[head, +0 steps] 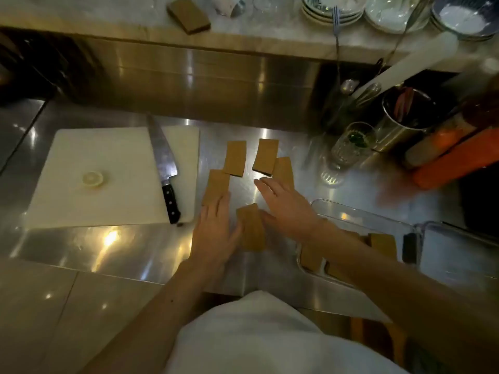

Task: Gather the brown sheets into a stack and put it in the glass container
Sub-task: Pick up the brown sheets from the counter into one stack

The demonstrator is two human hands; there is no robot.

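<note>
Several brown sheets lie flat on the steel counter. Two sheets sit farthest away, one (235,157) beside the other (266,157). My left hand (214,233) rests flat, fingers spread, with its fingertips on the left sheet (216,184). My right hand (286,207) is spread flat over the counter, its fingers touching the right sheet (283,171). Between the two hands lies a small pile of sheets (252,228), with my left thumb against its left edge. The glass container (359,214) stands at the right under my right forearm and holds several brown sheets (383,242).
A white cutting board (108,168) at the left carries a large knife (163,163) and a lemon slice (92,178). A stemmed glass (348,147), a metal cup with utensils (405,114) and orange bottles (453,160) crowd the right. A brown stack (188,13) and dishes sit on the upper shelf.
</note>
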